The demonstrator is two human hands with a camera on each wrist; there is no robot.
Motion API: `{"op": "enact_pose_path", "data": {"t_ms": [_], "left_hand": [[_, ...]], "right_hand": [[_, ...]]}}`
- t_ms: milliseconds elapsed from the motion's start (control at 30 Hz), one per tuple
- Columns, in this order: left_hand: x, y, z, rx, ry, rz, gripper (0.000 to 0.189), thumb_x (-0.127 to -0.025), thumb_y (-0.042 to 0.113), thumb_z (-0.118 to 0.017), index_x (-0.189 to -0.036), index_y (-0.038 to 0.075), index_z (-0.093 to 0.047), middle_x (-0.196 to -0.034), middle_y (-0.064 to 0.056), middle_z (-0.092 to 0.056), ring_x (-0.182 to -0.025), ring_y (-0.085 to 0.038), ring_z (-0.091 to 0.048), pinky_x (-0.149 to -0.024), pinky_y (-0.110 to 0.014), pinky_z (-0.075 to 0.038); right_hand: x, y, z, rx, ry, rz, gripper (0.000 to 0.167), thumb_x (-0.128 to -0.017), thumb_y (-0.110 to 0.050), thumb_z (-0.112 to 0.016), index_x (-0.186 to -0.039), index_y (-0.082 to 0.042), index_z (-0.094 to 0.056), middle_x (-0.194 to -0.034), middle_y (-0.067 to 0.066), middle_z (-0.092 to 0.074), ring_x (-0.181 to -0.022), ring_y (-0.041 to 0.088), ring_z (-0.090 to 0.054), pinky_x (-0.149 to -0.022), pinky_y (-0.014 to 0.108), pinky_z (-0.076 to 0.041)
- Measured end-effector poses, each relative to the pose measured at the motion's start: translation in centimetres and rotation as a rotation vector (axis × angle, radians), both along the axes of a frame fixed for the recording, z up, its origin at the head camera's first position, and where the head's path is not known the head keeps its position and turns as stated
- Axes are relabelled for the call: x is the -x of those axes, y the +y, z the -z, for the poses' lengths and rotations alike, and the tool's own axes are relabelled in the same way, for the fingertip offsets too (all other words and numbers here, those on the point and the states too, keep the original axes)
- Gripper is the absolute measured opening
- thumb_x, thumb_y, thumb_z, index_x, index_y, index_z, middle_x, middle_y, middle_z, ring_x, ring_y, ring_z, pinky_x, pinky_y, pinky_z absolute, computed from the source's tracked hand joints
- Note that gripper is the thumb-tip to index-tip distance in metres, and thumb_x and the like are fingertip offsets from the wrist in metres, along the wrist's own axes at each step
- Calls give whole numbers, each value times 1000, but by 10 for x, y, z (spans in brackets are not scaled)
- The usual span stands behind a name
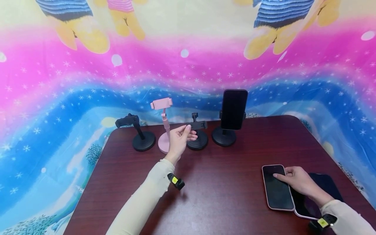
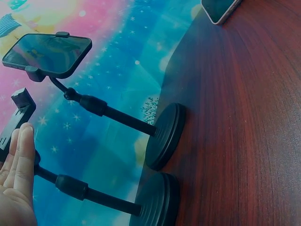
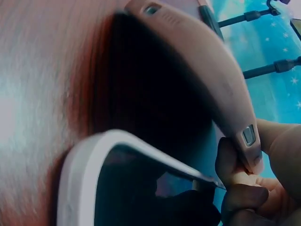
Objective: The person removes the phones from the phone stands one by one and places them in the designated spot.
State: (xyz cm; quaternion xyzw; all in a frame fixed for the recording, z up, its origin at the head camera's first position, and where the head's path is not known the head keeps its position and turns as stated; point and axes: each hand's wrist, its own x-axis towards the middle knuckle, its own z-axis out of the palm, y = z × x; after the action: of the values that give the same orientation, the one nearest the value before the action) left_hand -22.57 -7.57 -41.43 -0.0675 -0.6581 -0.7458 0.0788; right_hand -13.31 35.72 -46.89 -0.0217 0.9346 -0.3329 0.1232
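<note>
My left hand (image 1: 180,140) pinches the black clamp (image 1: 199,125) on top of a black phone stand (image 1: 197,141), thumb and fingertips at its left end. In the left wrist view, straight fingers (image 2: 23,165) lie along this clamp (image 2: 23,106), and the stand's pole slants down to its round base. At the right, my right hand (image 1: 301,182) grips a phone (image 1: 277,191) with a pale pink frame by its right edge, thumb over the dark screen. The right wrist view shows this phone (image 3: 202,56) tilted edge-on above a white-rimmed phone (image 3: 141,188).
A black phone (image 1: 234,109) stands upright in the rightmost stand (image 1: 224,136). Left of my left hand are a pink stand (image 1: 165,122) and another black stand (image 1: 143,140). Dark phones (image 1: 327,184) lie under my right hand. A printed cloth (image 1: 188,78) hangs behind the brown table (image 1: 217,199).
</note>
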Motion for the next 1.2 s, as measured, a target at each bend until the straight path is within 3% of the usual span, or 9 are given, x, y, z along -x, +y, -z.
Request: {"op": "enact_pose_path", "data": {"t_ms": [133, 367, 633, 1033, 1200], "left_hand": [[1, 0, 0, 9, -4, -2, 38, -104, 21, -58, -126, -9, -65, -99, -38, -70, -68, -5, -74, -73, -27, -64], [0, 0, 0, 5, -15, -1, 37, -104, 21, -58, -127, -8, -65, -101, -41, -68, -68, -5, -73, -74, -26, -64], [-1, 1, 1, 2, -1, -1, 38, -104, 19, -57, -128, -11, -63, -100, -40, -69, -68, -6, -74, -73, -26, -64], [-1, 1, 1, -17, 5, -2, 37, -104, 18, -58, -127, -10, -64, -96, -34, -72, -67, -7, -74, -73, -27, -64], [0, 0, 2, -19, 7, -3, 38, -104, 18, -58, -128, -11, -62, -97, -38, -70, -67, -6, -74, -72, -27, -64]], "right_hand": [[0, 0, 1, -108, 55, -6, 57, -94, -45, -69, -62, -18, -30, -57, -9, -22, -46, 5, -25, -46, 22, -26], [1, 1, -4, -204, 7, -4, 60, -91, -59, -66, -61, -20, -33, -55, -9, -23, -45, 8, -30, -45, 24, -28], [0, 1, -6, -250, -18, -23, 62, -89, -62, -66, -58, -21, -32, -53, -9, -25, -44, 9, -33, -44, 23, -27], [2, 3, -11, -283, -93, -15, 63, -87, -67, -65, -51, -21, -42, -49, -2, -55, -46, 15, -50, -43, 25, -30], [3, 2, -13, -298, -110, -25, 62, -87, -66, -66, -50, -20, -46, -50, 0, -57, -46, 16, -50, -44, 26, -31]]}}
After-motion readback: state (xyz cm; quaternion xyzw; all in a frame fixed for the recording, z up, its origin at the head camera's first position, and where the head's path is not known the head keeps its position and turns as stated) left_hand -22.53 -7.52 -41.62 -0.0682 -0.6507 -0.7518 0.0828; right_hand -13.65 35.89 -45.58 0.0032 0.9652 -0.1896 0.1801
